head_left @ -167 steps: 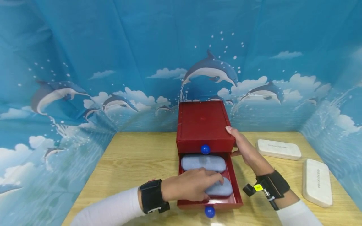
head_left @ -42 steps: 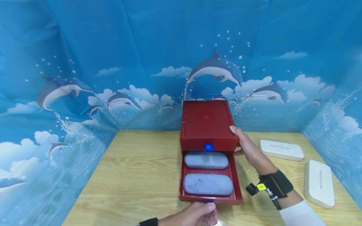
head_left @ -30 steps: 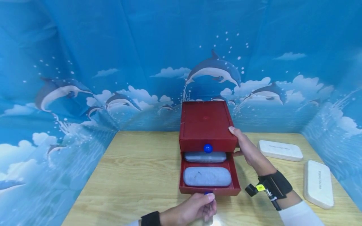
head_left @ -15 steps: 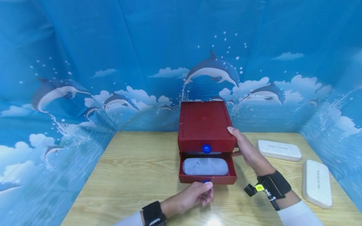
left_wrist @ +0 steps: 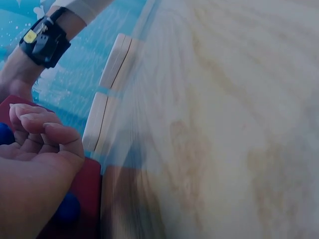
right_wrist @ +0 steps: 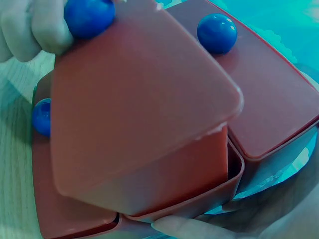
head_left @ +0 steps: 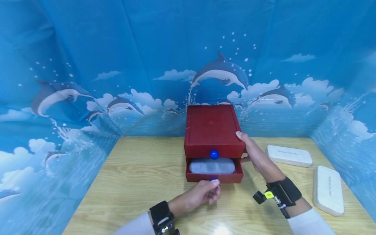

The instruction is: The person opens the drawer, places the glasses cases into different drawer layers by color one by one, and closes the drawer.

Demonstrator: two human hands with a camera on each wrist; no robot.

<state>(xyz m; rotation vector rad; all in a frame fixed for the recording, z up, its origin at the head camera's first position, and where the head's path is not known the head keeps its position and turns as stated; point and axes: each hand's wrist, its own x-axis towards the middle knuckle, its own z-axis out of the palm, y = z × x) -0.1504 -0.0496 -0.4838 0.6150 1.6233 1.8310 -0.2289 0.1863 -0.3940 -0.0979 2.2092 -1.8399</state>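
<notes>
A red drawer cabinet point(head_left: 212, 127) stands near the back of the table, with a drawer point(head_left: 199, 177) under the top one partly pulled out. Inside lies a grey-blue glasses case point(head_left: 212, 165); the deeper part of the drawer is hidden. My left hand point(head_left: 199, 195) pinches this drawer's blue knob point(head_left: 212, 179), thumb over it and fingers curled. On the cabinet's right side my right hand point(head_left: 255, 153) holds on, thumb over the top edge. Seen in the right wrist view, the drawer point(right_wrist: 144, 104) juts out between the upper drawer point(right_wrist: 279, 84) and a closed lower one point(right_wrist: 70, 204).
Two white oblong cases with lettering lie on the right: one point(head_left: 289, 155) towards the back, another point(head_left: 328, 190) nearer the right edge. The wooden table point(head_left: 132, 176) extends left of the cabinet. A dolphin-printed backdrop point(head_left: 158, 49) hangs behind it.
The left hand has left the case inside, taken the knob and pushed the drawer inward. The rear grey-blue case has gone out of sight under the top drawer. My right hand stays put.
</notes>
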